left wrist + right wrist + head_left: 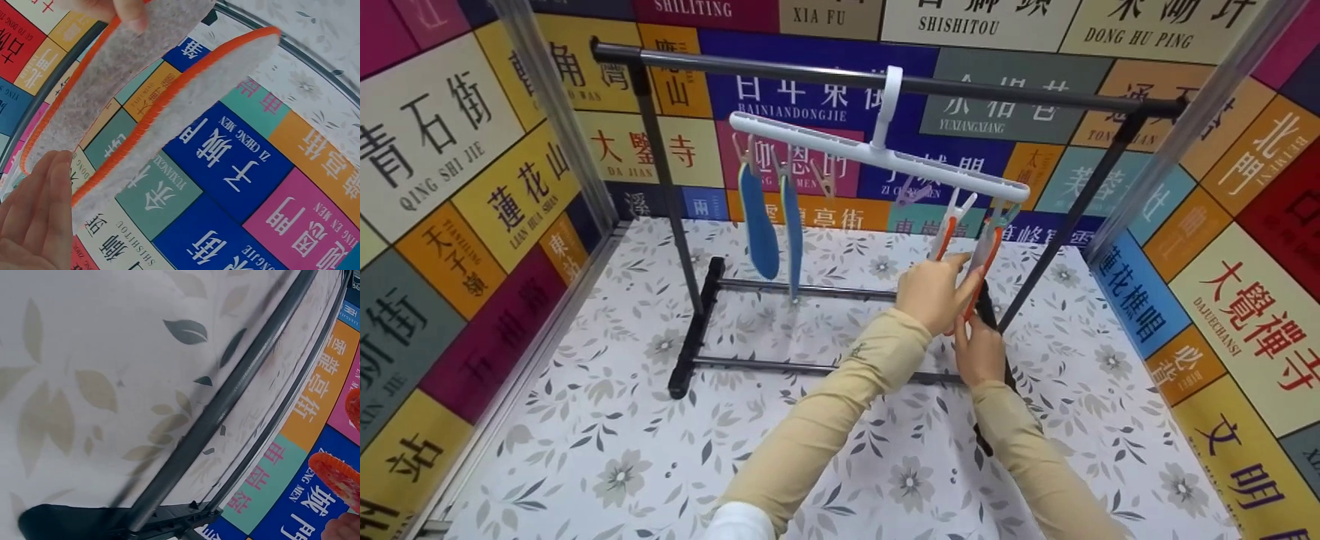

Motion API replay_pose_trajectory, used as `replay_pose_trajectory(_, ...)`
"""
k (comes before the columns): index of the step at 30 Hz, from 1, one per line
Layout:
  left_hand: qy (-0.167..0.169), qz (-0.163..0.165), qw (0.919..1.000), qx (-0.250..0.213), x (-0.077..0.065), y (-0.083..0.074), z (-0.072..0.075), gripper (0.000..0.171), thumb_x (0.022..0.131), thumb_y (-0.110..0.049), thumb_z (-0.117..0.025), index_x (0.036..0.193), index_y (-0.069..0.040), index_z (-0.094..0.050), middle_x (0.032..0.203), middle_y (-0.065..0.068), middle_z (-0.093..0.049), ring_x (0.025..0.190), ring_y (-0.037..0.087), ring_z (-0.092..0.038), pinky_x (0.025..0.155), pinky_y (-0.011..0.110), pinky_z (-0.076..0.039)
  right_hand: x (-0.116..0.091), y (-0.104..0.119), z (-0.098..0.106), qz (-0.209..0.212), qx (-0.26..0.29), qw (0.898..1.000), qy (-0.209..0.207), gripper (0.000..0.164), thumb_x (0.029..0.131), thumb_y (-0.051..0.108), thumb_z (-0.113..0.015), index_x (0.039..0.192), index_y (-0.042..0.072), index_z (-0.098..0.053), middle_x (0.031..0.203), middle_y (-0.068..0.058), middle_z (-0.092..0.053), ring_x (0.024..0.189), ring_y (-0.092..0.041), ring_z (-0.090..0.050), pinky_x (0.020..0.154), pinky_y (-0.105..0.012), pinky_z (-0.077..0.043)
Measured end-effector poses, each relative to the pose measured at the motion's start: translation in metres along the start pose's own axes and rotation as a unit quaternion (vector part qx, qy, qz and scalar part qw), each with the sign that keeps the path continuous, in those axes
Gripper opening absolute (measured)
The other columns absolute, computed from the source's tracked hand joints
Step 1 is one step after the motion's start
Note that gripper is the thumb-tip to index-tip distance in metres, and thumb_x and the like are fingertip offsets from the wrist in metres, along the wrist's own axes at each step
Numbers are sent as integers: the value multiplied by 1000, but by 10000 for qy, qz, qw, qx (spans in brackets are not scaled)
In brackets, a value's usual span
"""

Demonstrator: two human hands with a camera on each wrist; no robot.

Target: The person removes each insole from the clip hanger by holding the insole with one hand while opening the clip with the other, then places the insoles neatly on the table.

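Observation:
Two insoles with orange edges and pale, fuzzy faces hang from clips at the right end of a white hanger (877, 156). My left hand (934, 296) is between and in front of them, its straight fingers (48, 191) touching the nearer right-hand insole (987, 251). Beside it hangs the other orange-edged insole (185, 95). Lower down, my right hand (981, 349) pinches the bottom end of the right-hand insole, its thumb lying on the fuzzy face in the left wrist view. An orange-red insole face (337, 478) shows by the right fingers in the right wrist view.
The hanger hooks over the top bar of a dark metal rack (780, 69) standing on a floral cloth (622, 465). Two blue insoles (757, 225) hang at its left end. Unused clips (823, 180) dangle mid-hanger. Panels with printed signs (442, 135) surround the table.

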State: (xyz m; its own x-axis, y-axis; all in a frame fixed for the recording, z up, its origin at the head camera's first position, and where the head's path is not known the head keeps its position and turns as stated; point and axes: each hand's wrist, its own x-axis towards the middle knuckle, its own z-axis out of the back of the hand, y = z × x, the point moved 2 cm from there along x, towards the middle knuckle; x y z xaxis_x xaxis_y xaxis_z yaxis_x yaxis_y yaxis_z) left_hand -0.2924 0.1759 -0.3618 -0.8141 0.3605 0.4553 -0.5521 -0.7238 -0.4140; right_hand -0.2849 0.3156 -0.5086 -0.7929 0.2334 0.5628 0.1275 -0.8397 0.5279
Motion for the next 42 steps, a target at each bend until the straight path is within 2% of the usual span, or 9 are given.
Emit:
replay_pose_trajectory(6,184,148,9997,-57,14,-8,-1,47,102,-47,-47,132,-14,-62,100,6,-76,78,21,-73,71,33,-59,-9,-2,1,185,-17,9997,-132,25,99,21,-60,86,0,-66,72,-26,-67,72,-52,-64,67,-61,-46)
replay_pose_trajectory(11,200,274,9994,-5,22,-16,-1,46,99,-55,-47,120,-18,-63,90,2,-75,74,20,-72,67,34,-58,-19,-1,3,249,-55,9996,-100,25,99,22,-59,89,0,-67,71,-22,-68,66,-49,-64,64,-61,-46)
replay_pose_trajectory(19,-215,344,9990,169,31,-23,-1,47,95,-59,-53,112,-17,-66,77,-2,-72,68,16,-70,66,32,-57,-29,3,4,331,-75,9994,-105,23,98,21,-60,92,1,-68,71,-21,-68,62,-46,-63,60,-59,-46)
replay_pose_trajectory(25,-371,378,9985,113,36,-21,-1,43,93,-60,-55,95,-18,-66,71,-3,-67,63,15,-66,62,31,-55,-38,3,4,321,-119,9994,-79,24,98,22,-60,96,0,-70,73,-24,-68,65,-48,-64,61,-60,-47)
replay_pose_trajectory(31,-502,121,9981,345,41,-24,0,41,97,-54,-55,85,-17,-67,68,-3,-67,64,15,-67,60,30,-53,-44,1,5,251,-50,9995,-194,22,98,19,-61,87,1,-67,69,-21,-67,65,-49,-64,61,-61,-46)
replay_pose_trajectory(37,-598,131,9975,361,42,-27,1,37,96,-49,-57,84,-16,-70,70,-2,-69,64,16,-67,59,32,-52,-48,3,9,227,45,9993,-285,23,98,19,-59,88,1,-68,68,-17,-69,65,-47,-65,61,-60,-47)
replay_pose_trajectory(42,-698,27,9970,336,42,-27,5,36,96,-47,-58,86,-16,-72,72,-2,-70,67,17,-68,64,34,-53,-54,1,11,257,142,9983,-509,24,98,16,-58,81,1,-65,61,-15,-65,58,-44,-63,56,-58,-46)
